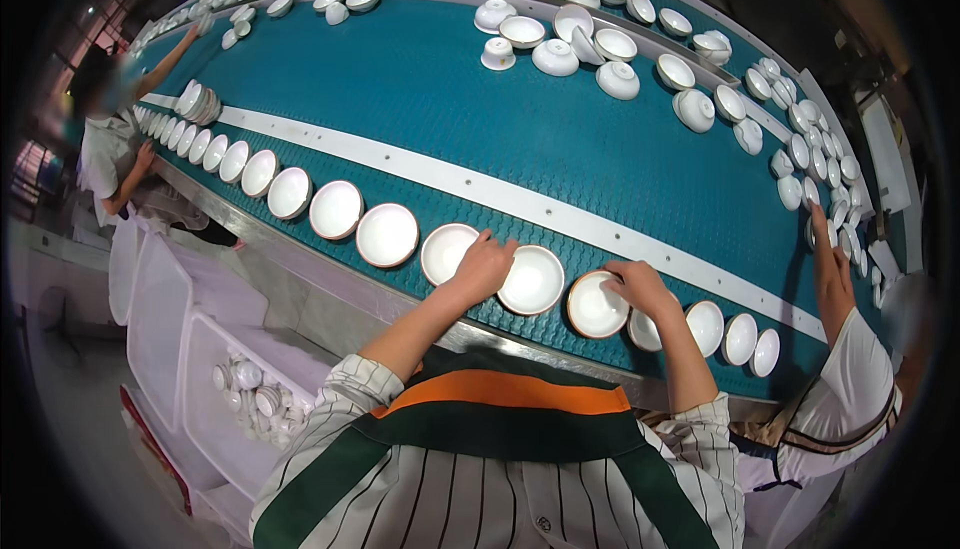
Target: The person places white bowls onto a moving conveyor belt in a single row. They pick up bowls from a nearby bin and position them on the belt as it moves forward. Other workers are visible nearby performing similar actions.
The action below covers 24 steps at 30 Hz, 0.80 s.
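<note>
White ceramic bowls with reddish-brown rims stand in a long row on the near lane of a green conveyor belt (397,279). My left hand (486,264) is between two of them, its fingertips at the rim of a white bowl (534,280); another bowl (444,249) lies partly behind the hand. My right hand (634,283) has its fingers over the upper right rim of a bowl (596,305), the thumb inside. A further bowl (645,329) is partly hidden under my right forearm. Whether my left fingers pinch the rim cannot be made out.
A white divider strip (469,182) separates the lanes. Loose bowls (555,58) lie scattered on the far side, some upside down. One co-worker (112,151) reaches over the belt at left, another (847,369) at right. Plastic bins (202,399) stand at lower left, one holding small white ceramics (259,391).
</note>
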### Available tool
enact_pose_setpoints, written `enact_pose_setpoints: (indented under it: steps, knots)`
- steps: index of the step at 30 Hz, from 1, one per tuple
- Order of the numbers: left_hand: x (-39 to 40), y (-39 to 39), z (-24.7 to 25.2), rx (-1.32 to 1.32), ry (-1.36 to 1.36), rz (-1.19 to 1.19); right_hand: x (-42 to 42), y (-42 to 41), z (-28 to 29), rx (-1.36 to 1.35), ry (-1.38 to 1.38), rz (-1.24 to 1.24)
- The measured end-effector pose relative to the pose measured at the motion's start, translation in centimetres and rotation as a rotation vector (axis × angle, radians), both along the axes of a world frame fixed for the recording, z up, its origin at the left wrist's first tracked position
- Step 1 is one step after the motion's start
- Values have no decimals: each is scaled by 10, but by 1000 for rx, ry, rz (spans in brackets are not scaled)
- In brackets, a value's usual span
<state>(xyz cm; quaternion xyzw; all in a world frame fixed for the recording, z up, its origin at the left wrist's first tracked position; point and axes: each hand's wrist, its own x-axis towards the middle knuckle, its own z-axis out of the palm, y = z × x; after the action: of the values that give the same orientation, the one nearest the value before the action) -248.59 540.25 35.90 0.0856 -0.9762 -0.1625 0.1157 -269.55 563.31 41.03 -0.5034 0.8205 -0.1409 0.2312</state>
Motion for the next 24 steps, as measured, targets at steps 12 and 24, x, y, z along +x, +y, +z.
enact_pose_setpoints:
  steps: [12,24]
  knots:
    - [-75,114,-28,-36,-83,-86,-19,41,-32,-251,-125,-32]
    - [-114,184,-26,-12,146,-106,-67,116,-71,-352,59,-41]
